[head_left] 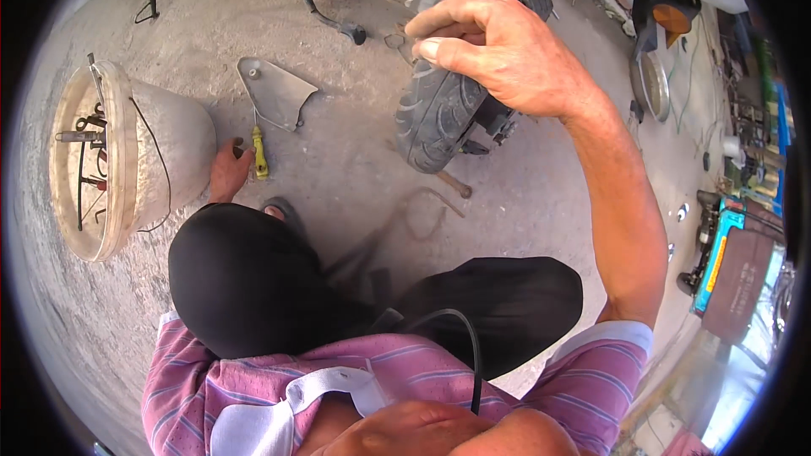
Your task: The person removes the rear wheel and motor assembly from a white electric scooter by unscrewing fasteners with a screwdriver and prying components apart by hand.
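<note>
The left hand (pixel 226 176) is low over the floor (pixel 346 118). Its fingers are slightly bent, with the tips at the yellow handle of the screwdriver (pixel 260 152). Whether they grasp the handle or only lie beside it cannot be determined. The screwdriver is just to the right of these fingers, its shaft pointing forward. The panel (pixel 274 93), grey and roughly triangular, lies ahead of the same fingers, near the shaft end. The bucket (pixel 182 139) is to their left, tipped on its side, with its mouth turned away from them; tools (pixel 91 139) are visible inside.

The right hand (pixel 519 59) is raised over the tyre (pixel 431 118). Its fingers are curled, with the thumb close below the index finger; whether they grip anything cannot be determined. The tyre extends beneath these fingers and toward the wearer. The stand (pixel 325 21) is to their left. The dish (pixel 652 89), round and metallic, is well to their right.
</note>
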Available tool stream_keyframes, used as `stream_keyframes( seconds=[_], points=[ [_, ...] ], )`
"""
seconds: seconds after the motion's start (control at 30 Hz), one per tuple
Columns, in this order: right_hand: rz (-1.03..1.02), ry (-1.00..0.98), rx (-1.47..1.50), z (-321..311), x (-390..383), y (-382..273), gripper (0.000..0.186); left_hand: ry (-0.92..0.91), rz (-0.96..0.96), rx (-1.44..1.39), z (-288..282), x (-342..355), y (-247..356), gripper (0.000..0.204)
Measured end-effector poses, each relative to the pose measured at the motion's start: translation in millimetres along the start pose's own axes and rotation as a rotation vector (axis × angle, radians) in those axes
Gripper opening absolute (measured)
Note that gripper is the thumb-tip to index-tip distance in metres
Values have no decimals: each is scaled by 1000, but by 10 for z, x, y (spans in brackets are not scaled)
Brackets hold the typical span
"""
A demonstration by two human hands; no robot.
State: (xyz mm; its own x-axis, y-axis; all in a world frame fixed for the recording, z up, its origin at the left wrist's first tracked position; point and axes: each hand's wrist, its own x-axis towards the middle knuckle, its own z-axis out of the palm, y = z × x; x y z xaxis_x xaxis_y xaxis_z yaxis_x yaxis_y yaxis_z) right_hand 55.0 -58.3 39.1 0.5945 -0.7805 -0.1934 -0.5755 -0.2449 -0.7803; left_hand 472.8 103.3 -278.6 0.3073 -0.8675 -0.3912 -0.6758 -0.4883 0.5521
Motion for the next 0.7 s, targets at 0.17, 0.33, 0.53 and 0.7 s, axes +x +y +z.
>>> stream_keyframes(
  seconds=[0.17, 0.33, 0.53, 0.7],
  points=[
    [271, 99, 187, -371, -875, 845, 35, -33, 213, -171, -406, -3, 860, 50],
    [469, 292, 299, -262, -1555, 1792, 34, -277, 457, -223, -755, -102, 2662, 57],
    [603, 351, 303, 15, -1705, 2335, 47, -155, 751, 100, -498, -328, 4106, 86],
    [457, 466, 264, 190, -1491, 2363, 77, -59, 619, 103, 93, -461, 4520, 104]
  ],
)
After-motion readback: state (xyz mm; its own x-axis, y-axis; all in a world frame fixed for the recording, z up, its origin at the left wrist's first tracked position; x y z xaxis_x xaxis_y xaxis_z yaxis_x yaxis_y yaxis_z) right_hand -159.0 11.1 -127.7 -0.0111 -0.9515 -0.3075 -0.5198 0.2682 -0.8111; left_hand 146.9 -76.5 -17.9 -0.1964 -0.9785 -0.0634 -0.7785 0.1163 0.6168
